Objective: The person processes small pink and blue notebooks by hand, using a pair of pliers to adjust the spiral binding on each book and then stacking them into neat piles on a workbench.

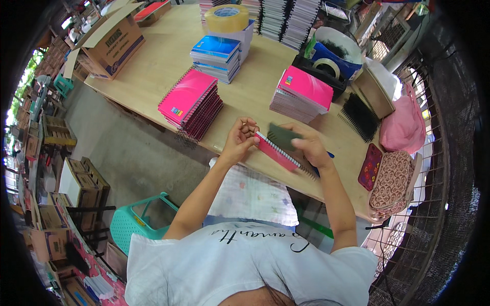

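Note:
A small pink notebook (277, 156) tilts over the table's near edge, its white punched spine threaded with a wire coil. Loose coil (308, 172) sticks out past the spine's right end. My left hand (241, 137) pinches the notebook's left end between thumb and fingers. In my right hand (312, 148) is a dark green flat piece (284, 136), held against or just above the spine; I cannot tell whether it touches. A stack of coil-bound pink notebooks (191, 97) stands beyond my left hand. Beyond my right hand is a pile of pink-covered pads (302, 92), with no coil visible.
Blue notebooks (216, 46) and a tape roll (225, 19) stand farther back. At the right are black coils (359, 117), a pink bag (405, 125), a patterned pouch (393, 178) and a phone case (370, 166). An open carton (109, 43) stands far left, a green stool (138, 219) below.

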`<control>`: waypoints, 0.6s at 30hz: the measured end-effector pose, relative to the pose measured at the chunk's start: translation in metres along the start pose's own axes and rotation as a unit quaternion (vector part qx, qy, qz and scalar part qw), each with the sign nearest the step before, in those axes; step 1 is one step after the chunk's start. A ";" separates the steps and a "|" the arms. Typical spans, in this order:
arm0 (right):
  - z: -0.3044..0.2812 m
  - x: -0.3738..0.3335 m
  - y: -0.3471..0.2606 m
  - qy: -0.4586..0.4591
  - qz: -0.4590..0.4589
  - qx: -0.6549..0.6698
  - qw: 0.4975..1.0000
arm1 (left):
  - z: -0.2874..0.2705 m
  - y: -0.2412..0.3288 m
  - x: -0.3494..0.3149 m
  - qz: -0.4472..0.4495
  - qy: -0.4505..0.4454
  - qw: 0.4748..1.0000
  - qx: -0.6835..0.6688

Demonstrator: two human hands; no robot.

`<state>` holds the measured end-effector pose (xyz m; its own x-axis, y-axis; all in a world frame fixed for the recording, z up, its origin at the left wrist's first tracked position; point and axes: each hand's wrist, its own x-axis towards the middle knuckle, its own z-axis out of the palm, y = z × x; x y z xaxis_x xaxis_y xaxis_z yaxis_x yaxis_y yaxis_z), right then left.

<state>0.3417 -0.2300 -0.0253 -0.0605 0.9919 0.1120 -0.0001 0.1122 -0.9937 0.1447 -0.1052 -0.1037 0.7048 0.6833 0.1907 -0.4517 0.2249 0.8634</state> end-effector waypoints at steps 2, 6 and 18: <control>0.002 0.007 0.003 0.011 -0.031 -0.185 0.982 | 0.004 0.002 0.002 -0.005 -0.003 1.000 -0.017; 0.007 0.012 -0.001 0.014 0.031 0.084 0.996 | 0.001 0.002 -0.003 -0.004 -0.001 1.000 0.004; -0.012 -0.083 0.024 0.241 0.123 -0.589 0.761 | 0.026 0.045 -0.013 -0.030 0.001 0.997 0.076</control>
<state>0.3584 -0.3092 -0.0582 0.4598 0.8661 0.1960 0.8648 -0.3867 -0.3203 0.1291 -0.1218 -0.0553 0.7277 0.6724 0.1353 -0.3205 0.1590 0.9338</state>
